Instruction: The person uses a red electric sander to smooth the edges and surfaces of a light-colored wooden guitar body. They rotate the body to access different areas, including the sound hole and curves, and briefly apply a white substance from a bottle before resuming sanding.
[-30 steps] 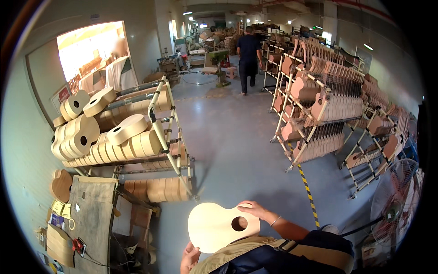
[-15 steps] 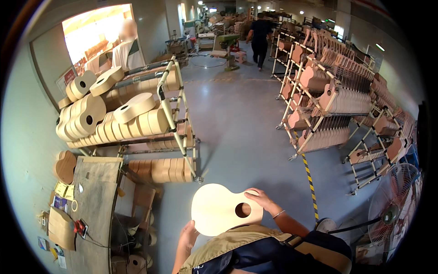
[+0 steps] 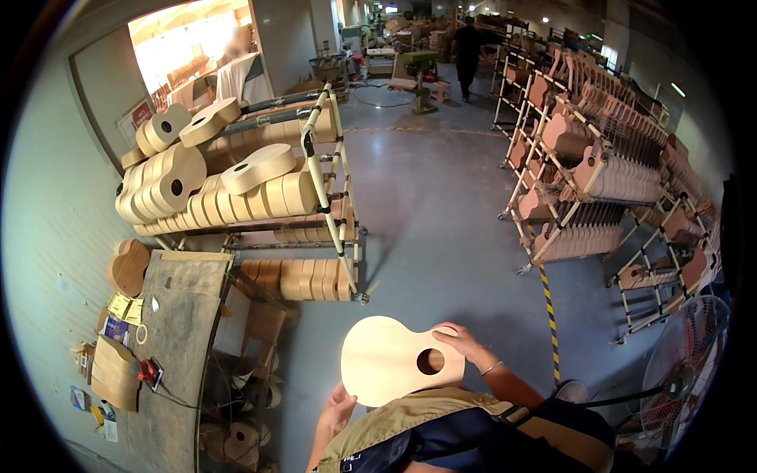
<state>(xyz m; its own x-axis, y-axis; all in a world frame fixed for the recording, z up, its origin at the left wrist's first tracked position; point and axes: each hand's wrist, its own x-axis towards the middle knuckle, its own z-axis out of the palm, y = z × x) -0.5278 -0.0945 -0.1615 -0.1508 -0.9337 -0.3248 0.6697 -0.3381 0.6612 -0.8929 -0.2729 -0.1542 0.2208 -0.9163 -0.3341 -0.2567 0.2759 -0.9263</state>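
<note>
A pale, unfinished small guitar body with a dark round sound hole lies across my lap, its light wooden top facing up. At its lower left edge, my left hand grips the rim of the wide end. My right hand, with a bracelet at the wrist, is closed on the upper right edge near the sound hole. The fingers under the body are hidden on both sides.
On the left stands a rack stacked with pale guitar bodies. A worn workbench holds a red power tool. Racks of guitar bodies and a large fan are on the right. A person is farther back.
The surroundings have shifted rightward in the picture as my view turned a little left. The person at the back has gone farther away. Both hands keep hold of the guitar body.
</note>
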